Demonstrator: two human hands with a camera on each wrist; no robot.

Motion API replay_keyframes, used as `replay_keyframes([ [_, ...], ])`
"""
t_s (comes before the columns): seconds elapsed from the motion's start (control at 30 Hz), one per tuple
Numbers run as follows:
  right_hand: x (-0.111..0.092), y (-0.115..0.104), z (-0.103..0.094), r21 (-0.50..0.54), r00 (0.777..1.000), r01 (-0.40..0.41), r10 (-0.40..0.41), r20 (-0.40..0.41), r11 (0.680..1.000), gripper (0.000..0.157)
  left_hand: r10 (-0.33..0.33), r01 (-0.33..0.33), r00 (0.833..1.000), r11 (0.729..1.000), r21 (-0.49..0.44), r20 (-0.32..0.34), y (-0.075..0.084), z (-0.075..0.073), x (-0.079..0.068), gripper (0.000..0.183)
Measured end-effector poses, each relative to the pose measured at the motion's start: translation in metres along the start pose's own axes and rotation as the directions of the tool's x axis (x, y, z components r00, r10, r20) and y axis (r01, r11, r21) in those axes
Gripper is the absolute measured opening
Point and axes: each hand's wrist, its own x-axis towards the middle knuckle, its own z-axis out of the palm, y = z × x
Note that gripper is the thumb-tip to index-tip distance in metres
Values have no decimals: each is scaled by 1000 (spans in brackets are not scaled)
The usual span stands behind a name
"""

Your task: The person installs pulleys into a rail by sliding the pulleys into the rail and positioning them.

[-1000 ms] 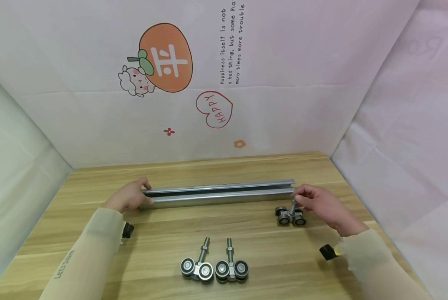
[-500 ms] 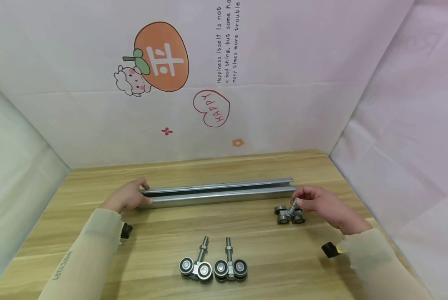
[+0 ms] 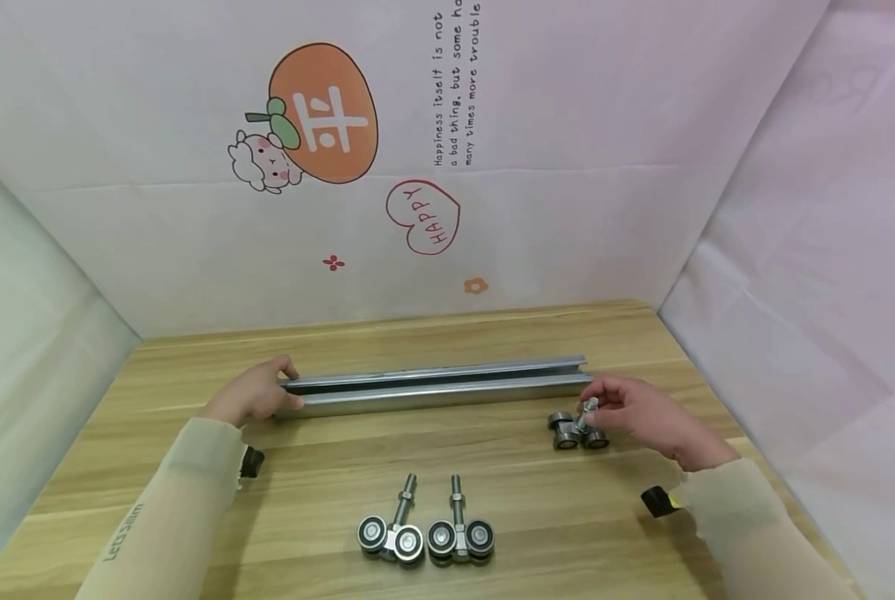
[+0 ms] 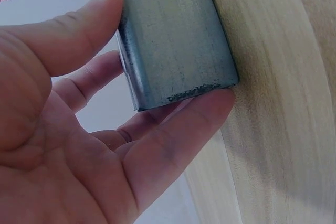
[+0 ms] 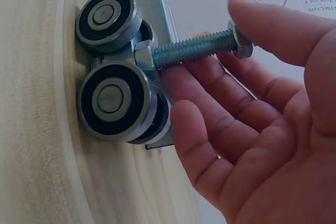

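A long metal channel rail (image 3: pixel 440 392) lies on the wooden table with its slot facing up. My left hand (image 3: pixel 252 393) grips its left end; in the left wrist view the thumb lies along one edge and a finger touches the end. Near the rail's right end stands a four-wheeled roller trolley (image 5: pixel 113 98) with a threaded bolt (image 5: pixel 197 47) and a nut (image 5: pixel 241 40). The bolt leans toward my right hand (image 3: pixel 642 414). Loosely bent fingers touch the bolt from behind, while the thumb appears apart from it.
Two more roller trolleys, one on the left (image 3: pixel 391 533) and one on the right (image 3: pixel 460 533), lie side by side near the front, bolts pointing away. White printed cloth (image 3: pixel 537 208) walls the back and sides of the table (image 3: pixel 327 475).
The right fingers have let go of the bolt's top and slid lower, and the bolt has tilted to the right. The left hand and rail stay in place.
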Motion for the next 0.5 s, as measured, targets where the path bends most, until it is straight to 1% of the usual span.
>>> replay_keyframes([
  [0.2, -1, 3, 0, 25, 999, -8, 9, -36, 1000, 39, 11, -11, 1000, 1000, -6, 1, 0, 0, 0, 50],
  [0.3, -1, 5, 2, 38, 999, 0, 2, -53, 999, 36, 15, -15, 1000, 1000, -2, -2, 0, -1, 0, 50],
  [0.37, -2, 6, 3, 25, 997, 0, 2, -82, 1000, 32, 16, -16, 1000, 1000, 3, -3, 0, -1, 0, 49],
  [0.5, -2, 6, 5, -32, 989, 3, -8, -145, 999, 27, 9, -9, 1000, 1000, 6, -3, -1, 0, 2, 49],
])
